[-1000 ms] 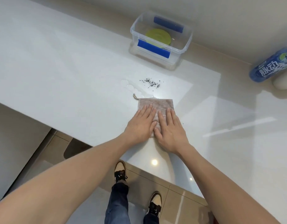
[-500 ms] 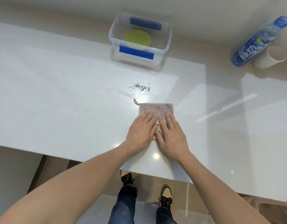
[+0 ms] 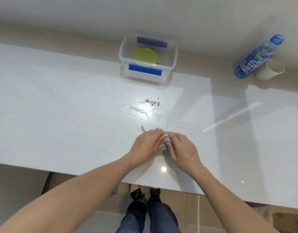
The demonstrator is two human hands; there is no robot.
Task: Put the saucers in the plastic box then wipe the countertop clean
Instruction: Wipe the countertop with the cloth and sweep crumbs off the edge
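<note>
A yellow-green saucer lies inside the clear plastic box with blue clips at the back of the white countertop. A puddle of spilled liquid and a patch of dark crumbs sit in front of the box. Just below the spill, my left hand and my right hand are both closed around a bunched pinkish cloth. Only a small part of the cloth and its loop show between my fingers.
A blue drink bottle and a beige cup stand at the back right against the wall. A few dark specks lie right of my hands. The countertop's front edge runs just below my wrists, with floor and my shoes beneath.
The cloth lay flat under my flat hands; now both hands have curled and gathered it into a bunch. The view has tilted up, showing more spill and the bottle.
</note>
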